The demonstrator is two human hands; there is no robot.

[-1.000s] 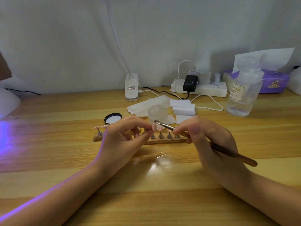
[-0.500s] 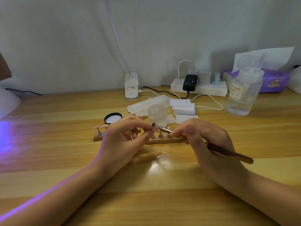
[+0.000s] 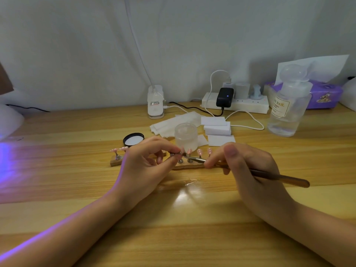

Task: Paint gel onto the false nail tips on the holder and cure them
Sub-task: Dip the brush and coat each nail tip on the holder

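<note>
On the wooden surface (image 3: 57, 180) lies a long wooden nail holder (image 3: 115, 162), partly hidden behind both hands. 5 pink false nail tips show on its metal pegs: 2 at the left end (image 3: 117, 150) and 3 between the hands (image 3: 199, 151).

The left hand (image 3: 143, 166) has its thumb and fingers (image 3: 174, 149) pinched round 1 small metal peg stand (image 3: 175, 153), held just above the holder; whether a tip sits on it cannot be told.

The right hand (image 3: 248, 170) grips 1 gel brush (image 3: 279, 177) like a pen, fingers curled round its shaft. The wooden handle sticks out to the right, and the metal ferrule and tip point left, reaching the peg held in the left hand.

Just behind the holder stands 1 frosted gel jar (image 3: 185, 136), open, with its black lid (image 3: 133, 139) lying upturned to the left. Beside the jar lie several white wipes (image 3: 217, 128) and sheets of thin paper (image 3: 173, 124). Further back are 1 white lamp base (image 3: 155, 102), 1 power strip (image 3: 235, 106) with 1 black adapter plugged in, 1 clear pump bottle (image 3: 289, 105) labelled NAIL, and 1 purple tissue box (image 3: 323, 96).

At the far left edge, 1 white curing lamp (image 3: 8, 120) throws violet light across the surface.
</note>
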